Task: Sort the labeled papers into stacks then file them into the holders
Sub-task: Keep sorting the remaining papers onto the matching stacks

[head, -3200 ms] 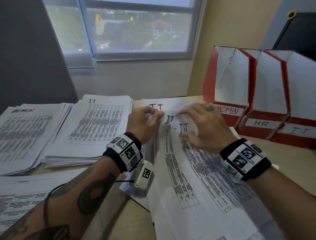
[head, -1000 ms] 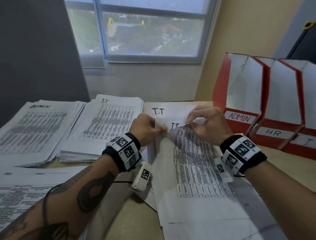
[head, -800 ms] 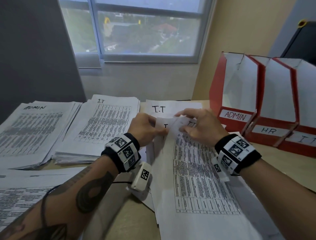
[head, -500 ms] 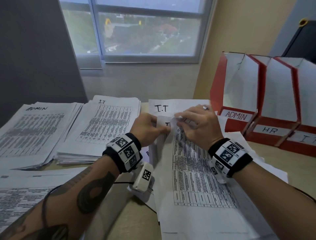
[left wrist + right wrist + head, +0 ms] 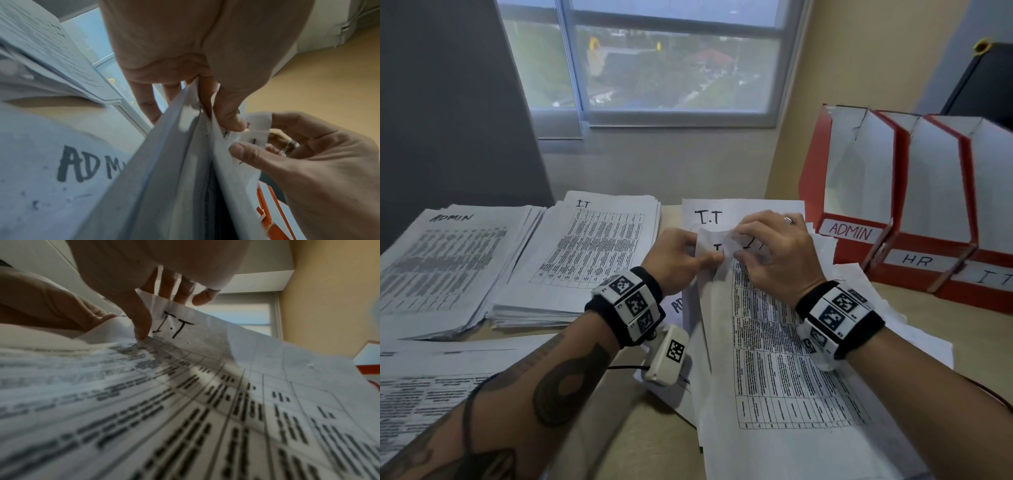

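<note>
Peeling I.T sheets (image 5: 774,342) apart at their top edge, I have my left hand (image 5: 674,262) pinching one corner and my right hand (image 5: 774,260) pinching the next, above the desk's unsorted pile. I judge a thumb slide frees one sheet for the IT stack (image 5: 585,260); tugging risks tearing.

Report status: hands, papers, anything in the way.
Left hand and right hand both pinch top corners of I.T sheets. IT stack waits left. ADMIN sheet underneath; three holders unobstructed.

My hands pinch the top corners of lifted I.T sheets (image 5: 774,342); ADMIN stack (image 5: 438,260) and IT stack (image 5: 585,253) lie left, red holders (image 5: 893,212) stand right.
</note>
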### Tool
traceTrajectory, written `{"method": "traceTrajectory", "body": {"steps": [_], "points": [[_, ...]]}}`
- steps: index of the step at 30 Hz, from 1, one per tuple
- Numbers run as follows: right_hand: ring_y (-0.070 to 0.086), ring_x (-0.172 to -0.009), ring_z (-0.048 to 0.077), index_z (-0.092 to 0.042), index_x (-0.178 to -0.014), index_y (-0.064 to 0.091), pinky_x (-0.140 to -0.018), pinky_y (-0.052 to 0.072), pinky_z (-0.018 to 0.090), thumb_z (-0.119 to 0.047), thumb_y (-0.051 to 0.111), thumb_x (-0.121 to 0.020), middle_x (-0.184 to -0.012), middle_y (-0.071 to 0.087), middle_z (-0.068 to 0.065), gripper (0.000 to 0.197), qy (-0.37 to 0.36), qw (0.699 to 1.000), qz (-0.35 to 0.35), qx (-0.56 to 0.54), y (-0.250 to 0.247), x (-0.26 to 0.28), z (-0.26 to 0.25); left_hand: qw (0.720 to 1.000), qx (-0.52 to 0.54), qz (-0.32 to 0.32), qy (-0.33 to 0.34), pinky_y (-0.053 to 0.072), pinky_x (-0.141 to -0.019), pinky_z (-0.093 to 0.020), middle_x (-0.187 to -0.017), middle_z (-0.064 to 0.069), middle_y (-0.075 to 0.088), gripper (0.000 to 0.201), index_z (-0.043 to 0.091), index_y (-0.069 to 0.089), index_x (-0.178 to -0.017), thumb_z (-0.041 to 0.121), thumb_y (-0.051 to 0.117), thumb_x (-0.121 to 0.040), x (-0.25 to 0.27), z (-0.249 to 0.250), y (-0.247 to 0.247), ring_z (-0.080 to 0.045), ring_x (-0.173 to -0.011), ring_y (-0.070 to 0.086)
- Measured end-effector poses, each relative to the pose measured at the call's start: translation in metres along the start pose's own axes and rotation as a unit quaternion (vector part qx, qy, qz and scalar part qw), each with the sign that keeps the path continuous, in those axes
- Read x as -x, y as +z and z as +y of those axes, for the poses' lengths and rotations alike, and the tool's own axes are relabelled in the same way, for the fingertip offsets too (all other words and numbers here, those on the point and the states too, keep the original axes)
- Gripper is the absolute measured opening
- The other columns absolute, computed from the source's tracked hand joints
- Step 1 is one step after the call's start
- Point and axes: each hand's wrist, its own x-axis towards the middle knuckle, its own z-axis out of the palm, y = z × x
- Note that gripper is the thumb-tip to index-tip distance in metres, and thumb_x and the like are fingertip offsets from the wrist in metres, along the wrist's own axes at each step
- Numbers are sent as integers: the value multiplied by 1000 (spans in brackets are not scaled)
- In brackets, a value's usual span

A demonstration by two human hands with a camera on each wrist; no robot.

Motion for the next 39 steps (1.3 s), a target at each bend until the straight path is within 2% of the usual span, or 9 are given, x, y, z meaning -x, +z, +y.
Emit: {"method": "traceTrajectory", "body": {"steps": [10, 14, 18, 22, 25, 28, 30, 36, 39], "points": [[49, -80, 2, -16, -121, 73, -84, 52, 46, -8, 91, -67, -108, 72, -6, 57, 80, 985, -142, -62, -4, -5, 1, 1000, -6, 1, 3, 56, -69, -26, -81, 3, 78, 10, 24, 78, -81, 19, 81, -89, -3, -3, -1, -8, -70, 70], [53, -82, 12, -26, -84, 79, -89, 42, 49, -12, 85, -74, -84, 65, -17, 18, 77, 982, -168, -34, -7, -8, 3, 1000, 19, 23, 3, 60, -76, -28, -82, 9, 80, 13, 31, 79, -80, 21, 81, -89, -4, -7, -1, -7, -77, 75], [63, -92, 14, -29, -73, 77, -96, 44, 52, -11, 91, -74, -84, 74, -15, 23, 97, 981, -151, -73, -21, -3, 17, 997, 15, 75, -27, 51, -70, -24, -74, 5, 73, 28, 8, 80, -80, 29, 72, -97, -7, -13, -5, -8, -65, 64], [67, -70, 0, -20, -72, 79, -82, 55, 41, -8, 93, -72, -71, 74, -13, 19, 89, 980, -148, -99, -35, 0, 17, 996, 7, 81, -25, 57, -72, -34, -77, -3, 79, 20, 16, 84, -81, 35, 81, -89, -6, -19, -8, -11, -70, 67], [65, -68, 8, -17, -93, 79, -69, 57, 33, -12, 92, -75, -79, 73, -7, 23, 89, 981, -141, -102, -35, -6, 8, 996, 36, 87, -1, 50, -66, -37, -74, -14, 75, 55, 9, 82, -80, 62, 86, -69, -6, -17, -1, -16, -66, 56], [64, -88, 12, -18, -119, 76, -82, 56, 31, -6, 87, -78, -99, 76, 2, 44, 96, 978, -152, -103, -29, -15, 0, 999, 25, 42, 24, 43, -61, -35, -63, 10, 65, 31, 23, 83, -72, 53, 83, -79, -8, -10, 8, -12, -62, 46], [63, -85, 15, -16, -105, 81, -79, 57, 39, -6, 86, -80, -95, 74, 1, 27, 73, 982, -142, -98, -24, -16, -2, 999, 12, 9, 33, 43, -61, -31, -62, 19, 62, 31, 28, 82, -68, 44, 74, -94, -6, -4, 9, -9, -59, 47], [65, -92, 18, -18, -74, 74, -83, 56, 52, 0, 90, -68, -97, 73, -5, 25, 74, 988, -109, -86, -37, 0, 13, 999, 25, 30, 7, 54, -104, -32, -120, 6, 76, 21, 25, 80, -115, 19, 74, -96, -3, -17, -5, -2, -109, 70], [66, -80, 12, -24, -75, 71, -86, 55, 53, 2, 86, -70, -83, 74, -13, 30, 93, 976, -174, -90, -47, 6, 19, 999, 5, 40, 10, 52, -111, -43, -138, 9, 67, 65, 42, 70, -129, 6, 88, -77, -5, -30, -9, -11, -125, 65]]}}
